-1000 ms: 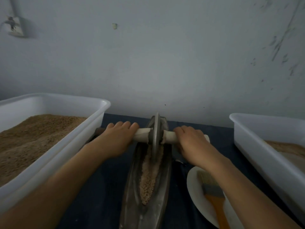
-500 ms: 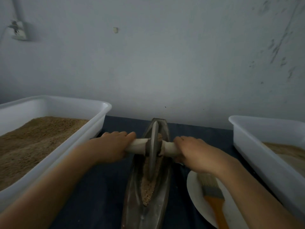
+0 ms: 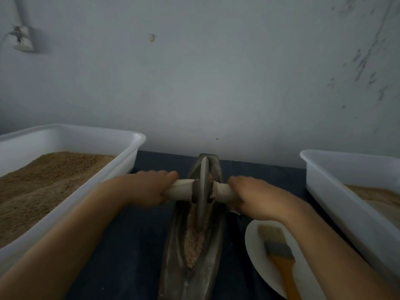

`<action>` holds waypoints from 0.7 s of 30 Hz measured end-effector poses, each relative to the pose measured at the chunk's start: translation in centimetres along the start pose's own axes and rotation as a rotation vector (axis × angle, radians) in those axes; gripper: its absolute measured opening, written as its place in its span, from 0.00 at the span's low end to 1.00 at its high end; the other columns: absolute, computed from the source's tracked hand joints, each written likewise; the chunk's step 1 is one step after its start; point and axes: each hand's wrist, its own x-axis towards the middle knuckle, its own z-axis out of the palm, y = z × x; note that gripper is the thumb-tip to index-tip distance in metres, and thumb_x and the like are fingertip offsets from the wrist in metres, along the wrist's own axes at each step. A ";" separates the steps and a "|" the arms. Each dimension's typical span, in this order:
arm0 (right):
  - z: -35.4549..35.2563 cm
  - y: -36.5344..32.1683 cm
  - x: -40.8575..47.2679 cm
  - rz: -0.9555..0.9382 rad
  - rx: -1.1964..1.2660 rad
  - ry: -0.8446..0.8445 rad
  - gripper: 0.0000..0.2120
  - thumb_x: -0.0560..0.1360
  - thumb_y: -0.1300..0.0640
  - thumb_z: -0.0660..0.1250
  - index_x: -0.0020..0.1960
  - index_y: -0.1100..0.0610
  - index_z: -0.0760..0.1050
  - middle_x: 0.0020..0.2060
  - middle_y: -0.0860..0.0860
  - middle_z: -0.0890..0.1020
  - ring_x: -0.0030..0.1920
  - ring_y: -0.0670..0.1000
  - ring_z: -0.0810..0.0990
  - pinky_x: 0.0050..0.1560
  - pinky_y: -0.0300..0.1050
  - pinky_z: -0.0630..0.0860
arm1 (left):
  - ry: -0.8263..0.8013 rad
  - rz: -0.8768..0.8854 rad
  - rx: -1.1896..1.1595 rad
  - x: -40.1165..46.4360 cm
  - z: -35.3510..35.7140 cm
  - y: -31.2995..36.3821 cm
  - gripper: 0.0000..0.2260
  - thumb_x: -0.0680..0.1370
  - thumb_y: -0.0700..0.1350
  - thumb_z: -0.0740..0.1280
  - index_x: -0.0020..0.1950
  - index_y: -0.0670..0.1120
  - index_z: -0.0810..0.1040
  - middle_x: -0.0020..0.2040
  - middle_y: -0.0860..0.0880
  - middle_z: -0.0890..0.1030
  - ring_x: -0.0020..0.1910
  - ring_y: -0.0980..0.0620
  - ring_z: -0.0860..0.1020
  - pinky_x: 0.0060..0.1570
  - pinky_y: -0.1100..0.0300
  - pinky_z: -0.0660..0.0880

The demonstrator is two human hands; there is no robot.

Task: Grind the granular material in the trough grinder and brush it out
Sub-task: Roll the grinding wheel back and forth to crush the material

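The fingers of the left hand (image 3: 149, 190) curl over one end of a pale wooden axle (image 3: 180, 189); the fingers of the right hand (image 3: 252, 195) curl over the other end. Both hands grip it firmly. Between them a dark metal grinding wheel (image 3: 203, 187) stands upright on its edge in the trough grinder (image 3: 194, 245).

Compared with a second ago, the wheel sits nearer the person, about a third of the way in from the far tip, and the hands have pulled back with it. This looks like the return half of a rolling stroke, so grinding is likely ongoing and brushing has not begun.

The trough is a long, narrow, boat-shaped vessel on a dark cloth. Its long axis runs straight away from the person toward the wall, far tip pointing at the wall. The axle crosses it at right angles. A strip of pinkish-brown granular material (image 3: 194, 241) lies along the groove, mostly on the near side of the wheel.

An orange-handled brush (image 3: 279, 254) rests on a white plate (image 3: 255, 252), just right of the trough.
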 end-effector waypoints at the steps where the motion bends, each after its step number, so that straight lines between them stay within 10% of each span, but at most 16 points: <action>1: 0.6 0.4 0.6 0.014 -0.024 0.073 0.11 0.77 0.56 0.61 0.59 0.57 0.67 0.55 0.53 0.73 0.53 0.52 0.72 0.43 0.44 0.62 | 0.092 -0.018 0.055 0.7 0.6 -0.2 0.14 0.79 0.48 0.61 0.63 0.50 0.63 0.60 0.49 0.71 0.57 0.49 0.71 0.58 0.54 0.67; 9: 3.7 1.9 2.5 0.029 -0.116 0.416 0.17 0.75 0.61 0.62 0.63 0.55 0.68 0.56 0.52 0.73 0.55 0.53 0.70 0.50 0.46 0.61 | 0.609 -0.104 0.249 3.7 3.8 0.0 0.21 0.76 0.44 0.63 0.67 0.52 0.61 0.60 0.51 0.68 0.58 0.50 0.68 0.59 0.56 0.63; 21: -1.6 -1.3 -2.6 -0.106 -0.001 -0.201 0.12 0.78 0.52 0.62 0.58 0.56 0.65 0.45 0.49 0.68 0.45 0.47 0.68 0.32 0.34 0.60 | -0.133 0.044 0.008 -3.0 -0.7 0.9 0.13 0.79 0.49 0.62 0.54 0.56 0.57 0.51 0.54 0.70 0.48 0.56 0.71 0.51 0.62 0.68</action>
